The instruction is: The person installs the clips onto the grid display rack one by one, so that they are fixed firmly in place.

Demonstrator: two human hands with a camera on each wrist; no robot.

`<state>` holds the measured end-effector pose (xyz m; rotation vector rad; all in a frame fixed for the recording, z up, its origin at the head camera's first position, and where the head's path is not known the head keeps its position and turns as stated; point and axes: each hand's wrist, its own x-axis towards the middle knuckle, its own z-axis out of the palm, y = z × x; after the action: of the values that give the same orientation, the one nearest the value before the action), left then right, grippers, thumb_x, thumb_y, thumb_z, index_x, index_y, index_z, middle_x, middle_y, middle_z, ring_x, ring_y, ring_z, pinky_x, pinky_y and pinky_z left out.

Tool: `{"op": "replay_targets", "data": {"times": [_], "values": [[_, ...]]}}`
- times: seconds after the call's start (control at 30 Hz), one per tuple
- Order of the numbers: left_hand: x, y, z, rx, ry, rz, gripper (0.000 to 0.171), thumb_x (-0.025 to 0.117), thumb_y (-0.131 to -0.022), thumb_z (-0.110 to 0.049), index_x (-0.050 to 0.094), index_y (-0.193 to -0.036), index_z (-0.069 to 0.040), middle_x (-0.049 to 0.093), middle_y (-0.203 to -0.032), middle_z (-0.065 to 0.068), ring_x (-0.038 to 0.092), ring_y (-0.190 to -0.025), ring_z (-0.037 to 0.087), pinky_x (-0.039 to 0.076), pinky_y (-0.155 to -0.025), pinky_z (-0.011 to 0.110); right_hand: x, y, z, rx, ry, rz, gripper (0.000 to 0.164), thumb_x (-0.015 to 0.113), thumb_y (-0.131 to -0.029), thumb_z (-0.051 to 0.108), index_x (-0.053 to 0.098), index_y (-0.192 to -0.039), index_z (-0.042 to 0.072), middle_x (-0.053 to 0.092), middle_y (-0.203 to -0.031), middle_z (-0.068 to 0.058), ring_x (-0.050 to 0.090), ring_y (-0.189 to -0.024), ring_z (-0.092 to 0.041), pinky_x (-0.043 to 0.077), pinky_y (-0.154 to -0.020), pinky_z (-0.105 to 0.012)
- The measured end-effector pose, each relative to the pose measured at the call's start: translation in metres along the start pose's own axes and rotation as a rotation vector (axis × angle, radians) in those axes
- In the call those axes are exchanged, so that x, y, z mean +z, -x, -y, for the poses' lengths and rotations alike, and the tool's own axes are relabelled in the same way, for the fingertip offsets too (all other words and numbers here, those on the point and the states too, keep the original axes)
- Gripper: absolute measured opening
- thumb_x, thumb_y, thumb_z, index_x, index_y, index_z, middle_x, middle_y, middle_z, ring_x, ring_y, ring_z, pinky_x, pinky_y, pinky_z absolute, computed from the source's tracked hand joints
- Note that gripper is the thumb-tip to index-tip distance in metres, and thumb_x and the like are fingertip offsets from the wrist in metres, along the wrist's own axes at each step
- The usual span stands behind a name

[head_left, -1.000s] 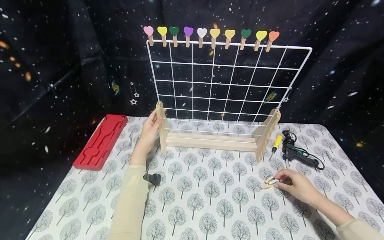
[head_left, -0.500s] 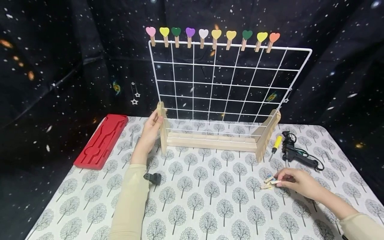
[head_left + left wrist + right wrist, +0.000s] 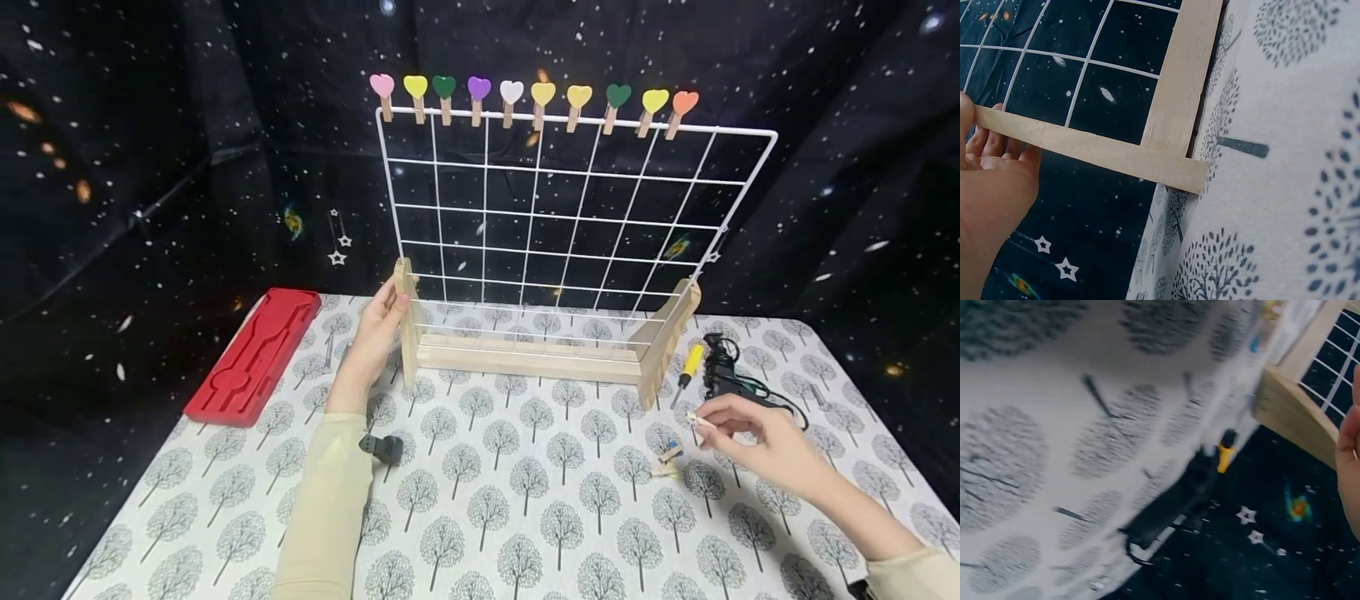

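Observation:
A white wire grid (image 3: pixel 487 167) leans back in a wooden stand (image 3: pixel 525 360). Along its top bar sits a row of small clothespins with coloured hearts, from a pink one (image 3: pixel 382 87) at the left to an orange one (image 3: pixel 685 103). My left hand (image 3: pixel 372 333) grips the left upright of the stand; the left wrist view shows the fingers (image 3: pixel 997 144) behind that wooden piece. My right hand (image 3: pixel 765 437) pinches a small pale clothespin (image 3: pixel 696 419) above the cloth. A few more clothespins (image 3: pixel 670 452) lie just below it. In the right wrist view the held clothespin is out of sight.
A red moulded tray (image 3: pixel 255 354) lies at the left. To the right are a yellow-handled screwdriver (image 3: pixel 692 363) and a black glue gun (image 3: pixel 738 385) with its cord, partly behind my right hand. Tree-patterned cloth (image 3: pixel 525 475) covers the table; a dark starry curtain hangs behind.
My right hand has picked a clothespin from the small pile and raised it away from the cloth. The left hand keeps its hold on the stand. The head view has shifted slightly.

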<state>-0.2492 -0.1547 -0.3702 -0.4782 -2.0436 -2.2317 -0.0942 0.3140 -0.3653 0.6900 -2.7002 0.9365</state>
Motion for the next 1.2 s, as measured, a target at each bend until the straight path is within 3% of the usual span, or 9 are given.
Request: {"op": "replay_targets", "data": {"times": [0.13, 0.37, 0.53, 0.6, 0.7, 0.87, 0.97, 1.07, 1.2], "values": [[0.000, 0.000, 0.000, 0.002, -0.009, 0.002, 0.047, 0.039, -0.091, -0.028, 0.028, -0.136, -0.018, 0.035, -0.137, 0.004, 0.029, -0.127, 0.016, 0.023, -0.106, 0.035, -0.010, -0.008, 0.014, 0.004, 0.099, -0.129, 0.028, 0.067, -0.074, 0.005, 0.063, -0.098, 0.019, 0.063, -0.068, 0.016, 0.059, -0.065, 0.002, 0.043, -0.055, -0.010], [0.001, -0.001, 0.000, 0.006, -0.001, 0.000, 0.048, 0.040, -0.091, -0.027, 0.027, -0.137, -0.017, 0.035, -0.137, 0.005, 0.029, -0.127, 0.016, 0.023, -0.106, 0.035, -0.042, -0.046, 0.037, -0.157, 0.119, -0.346, 0.027, 0.065, -0.073, -0.002, 0.066, -0.098, 0.007, 0.066, -0.067, 0.001, 0.055, -0.058, 0.006, 0.031, -0.039, -0.006], [0.000, -0.001, 0.001, 0.019, -0.008, -0.004, 0.048, 0.040, -0.091, -0.028, 0.028, -0.136, -0.017, 0.035, -0.137, 0.006, 0.029, -0.127, 0.017, 0.023, -0.106, 0.036, -0.078, -0.085, 0.076, -0.198, 0.038, -0.424, 0.023, 0.059, -0.076, -0.008, 0.064, -0.098, -0.002, 0.067, -0.079, -0.011, 0.062, -0.069, -0.003, 0.047, -0.059, -0.008], [0.000, -0.001, 0.002, 0.022, -0.009, -0.005, 0.048, 0.040, -0.091, -0.028, 0.028, -0.136, -0.017, 0.035, -0.137, 0.006, 0.029, -0.127, 0.017, 0.023, -0.106, 0.036, -0.094, -0.102, 0.095, -0.167, -0.005, -0.438, 0.022, 0.058, -0.078, -0.006, 0.063, -0.099, -0.003, 0.067, -0.085, -0.012, 0.063, -0.070, -0.006, 0.049, -0.068, -0.012], [0.000, -0.001, 0.004, 0.026, -0.013, -0.001, 0.048, 0.040, -0.091, -0.028, 0.028, -0.136, -0.016, 0.035, -0.137, 0.006, 0.030, -0.126, 0.017, 0.023, -0.106, 0.036, -0.120, -0.128, 0.116, -0.124, -0.079, -0.473, 0.022, 0.058, -0.080, -0.002, 0.062, -0.101, -0.005, 0.067, -0.088, -0.008, 0.063, -0.069, -0.006, 0.046, -0.054, -0.007], [0.000, 0.000, 0.005, 0.027, -0.010, 0.005, 0.047, 0.039, -0.092, -0.025, 0.028, -0.136, -0.017, 0.037, -0.136, 0.007, 0.030, -0.126, 0.017, 0.023, -0.106, 0.037, -0.154, -0.163, 0.131, -0.018, -0.135, -0.534, 0.024, 0.061, -0.080, 0.010, 0.063, -0.101, -0.001, 0.068, -0.077, 0.007, 0.061, -0.064, -0.002, 0.016, -0.032, -0.019], [0.001, 0.001, 0.003, 0.023, -0.001, 0.004, 0.046, 0.039, -0.092, -0.024, 0.028, -0.136, -0.016, 0.037, -0.136, 0.007, 0.030, -0.127, 0.017, 0.023, -0.106, 0.037, -0.166, -0.178, 0.135, 0.034, -0.131, -0.531, 0.026, 0.060, -0.080, 0.016, 0.063, -0.102, 0.004, 0.066, -0.079, 0.010, 0.060, -0.065, -0.001, 0.027, -0.039, -0.013], [0.001, 0.001, 0.001, 0.016, 0.006, 0.004, 0.046, 0.039, -0.092, -0.024, 0.028, -0.136, -0.015, 0.036, -0.136, 0.007, 0.029, -0.127, 0.017, 0.023, -0.106, 0.036, -0.174, -0.190, 0.137, 0.062, -0.133, -0.491, 0.028, 0.058, -0.081, 0.019, 0.063, -0.106, 0.007, 0.065, -0.084, 0.010, 0.060, -0.068, 0.001, 0.042, -0.064, -0.005], [0.000, 0.001, 0.000, 0.014, 0.010, 0.005, 0.047, 0.039, -0.092, -0.024, 0.027, -0.136, -0.015, 0.035, -0.137, 0.007, 0.029, -0.127, 0.017, 0.023, -0.106, 0.035, -0.176, -0.200, 0.138, 0.058, -0.118, -0.432, 0.028, 0.058, -0.081, 0.018, 0.062, -0.106, 0.007, 0.065, -0.086, 0.010, 0.060, -0.071, 0.001, 0.042, -0.082, -0.007]]}}
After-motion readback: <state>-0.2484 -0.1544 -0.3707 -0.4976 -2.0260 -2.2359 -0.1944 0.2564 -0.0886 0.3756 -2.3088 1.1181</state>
